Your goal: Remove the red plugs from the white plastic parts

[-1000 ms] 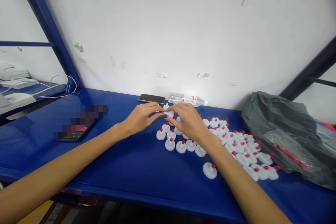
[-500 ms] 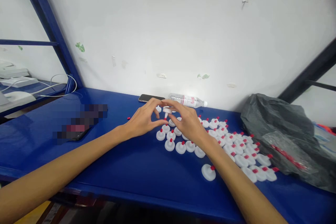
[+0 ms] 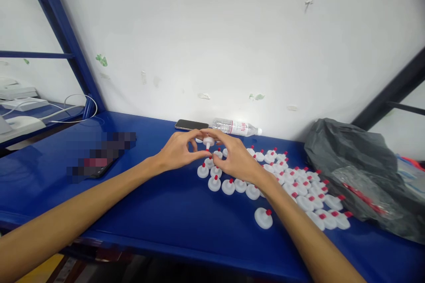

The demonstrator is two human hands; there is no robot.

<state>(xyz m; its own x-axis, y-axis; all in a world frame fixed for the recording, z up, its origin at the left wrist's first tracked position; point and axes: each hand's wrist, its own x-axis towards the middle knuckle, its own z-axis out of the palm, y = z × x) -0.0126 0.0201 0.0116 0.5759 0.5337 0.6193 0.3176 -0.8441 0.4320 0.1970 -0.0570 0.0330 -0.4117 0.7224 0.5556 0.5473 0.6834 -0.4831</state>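
Note:
Between my two hands is a white nozzle cap, turned with its spout down and a small red tip at the lower end. The fingers of my left hand curl over its wide base, and the thumb presses by the red tip. My right hand meets it from the other side, its fingers along the top and its thumb close to the left thumb. Below and to the right stand many similar white caps with red tips on the blue table. One such cap sits apart near the front.
Behind my hands, a dark phone and a clear plastic bottle lie by the white wall. A dark plastic bag stands at the right, with red pieces in clear wrap. A dark, partly blurred object lies at left.
Both hands have shifted slightly left and drawn closer together around the nozzle cap. My right thumb has moved toward its red tip. The caps on the table are unmoved.

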